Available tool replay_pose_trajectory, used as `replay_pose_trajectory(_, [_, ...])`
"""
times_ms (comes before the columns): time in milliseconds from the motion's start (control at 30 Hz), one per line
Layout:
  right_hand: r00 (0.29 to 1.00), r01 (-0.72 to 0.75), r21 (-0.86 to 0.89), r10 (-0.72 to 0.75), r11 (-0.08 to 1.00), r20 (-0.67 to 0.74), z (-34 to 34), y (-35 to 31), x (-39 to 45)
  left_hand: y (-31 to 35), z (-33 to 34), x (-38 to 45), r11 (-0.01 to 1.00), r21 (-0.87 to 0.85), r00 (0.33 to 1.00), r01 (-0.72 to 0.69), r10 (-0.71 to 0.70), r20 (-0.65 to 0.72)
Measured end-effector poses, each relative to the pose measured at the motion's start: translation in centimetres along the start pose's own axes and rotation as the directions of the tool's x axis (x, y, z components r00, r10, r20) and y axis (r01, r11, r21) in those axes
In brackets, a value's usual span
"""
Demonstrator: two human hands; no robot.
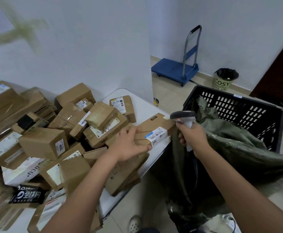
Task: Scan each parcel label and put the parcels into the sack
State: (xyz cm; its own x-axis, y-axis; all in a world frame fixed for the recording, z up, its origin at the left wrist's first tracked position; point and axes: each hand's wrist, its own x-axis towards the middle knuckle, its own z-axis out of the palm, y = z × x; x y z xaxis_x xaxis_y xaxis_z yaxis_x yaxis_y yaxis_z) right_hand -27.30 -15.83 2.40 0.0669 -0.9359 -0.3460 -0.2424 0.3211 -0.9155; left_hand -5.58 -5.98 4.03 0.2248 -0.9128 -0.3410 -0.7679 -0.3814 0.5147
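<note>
Item: flat brown cardboard parcel (154, 130) with white barcode label (156, 136), lying at the right edge of the white table (140, 106), long axis running from near-left to far-right. Left hand (130, 145) rests on its near-left end, fingers straight and spread. Right hand (193, 137) grips the grey handheld barcode scanner (183, 117), head just right of the label and turned toward it. Dark green woven sack (229, 145), mouth open in a black plastic crate (238, 105), lies immediately right of the parcel; right hand nearer it
</note>
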Motion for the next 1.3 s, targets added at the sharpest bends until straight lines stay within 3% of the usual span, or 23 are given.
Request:
replay_pose_trajectory(133, [0.995, -0.016, -0.01, 0.014, 1.0, -0.099, -3.5, 2.0, 0.5, 3.8, 2.8, 1.0, 0.99, -0.119, 0.943, 0.076, -0.033, 0.331])
replay_pose_trajectory(267, [0.986, -0.085, -0.078, 0.072, 0.993, -0.152, -6.2, 5.2, 0.0, 5.5, 8.1, 1.4, 0.921, -0.213, 0.779, 0.325, -0.133, 0.613])
replay_pose_trajectory(333, [0.983, -0.143, -0.115, 0.127, 0.983, -0.135, -7.1, 7.2, -0.3, 5.3, 11.2, 1.5, 0.825, -0.258, 0.665, 0.503, -0.179, 0.725])
replay_pose_trajectory(433, [0.976, -0.211, -0.206, 0.195, 0.956, -0.095, -8.4, 10.4, -1.0, 4.3, 15.9, 1.6, 0.577, -0.335, 0.541, 0.745, -0.229, 0.809])
replay_pose_trajectory(500, [0.974, -0.225, -0.274, 0.21, 0.935, -0.083, -9.3, 12.7, -1.2, 3.6, 18.9, 2.1, 0.46, -0.345, 0.496, 0.818, -0.262, 0.828])
replay_pose_trajectory(600, [0.959, -0.277, -0.344, 0.28, 0.897, -0.041, -10.7, 16.1, -1.1, 3.2, 23.2, 3.1, 0.378, -0.339, 0.458, 0.861, -0.292, 0.839])
replay_pose_trajectory(800, [0.825, -0.564, -0.043, 0.562, 0.824, -0.058, -13.3, 22.8, 0.2, 4.0, 30.5, 5.4, 0.195, -0.376, 0.42, 0.906, -0.297, 0.858])
replay_pose_trajectory(933, [0.776, -0.622, 0.045, 0.623, 0.782, -0.103, -14.4, 25.4, 1.1, 5.3, 33.8, 7.2, 0.129, -0.398, 0.419, 0.908, -0.292, 0.86])
replay_pose_trajectory(1167, [0.773, -0.63, 0.03, 0.63, 0.776, -0.071, -15.0, 27.5, 3.0, 7.2, 37.7, 11.6, 0.169, -0.512, 0.54, 0.842, -0.271, 0.797])
replay_pose_trajectory(1300, [0.777, -0.629, 0.015, 0.628, 0.778, -0.045, -14.8, 28.0, 3.8, 7.5, 38.5, 11.7, 0.19, -0.526, 0.559, 0.829, -0.286, 0.778])
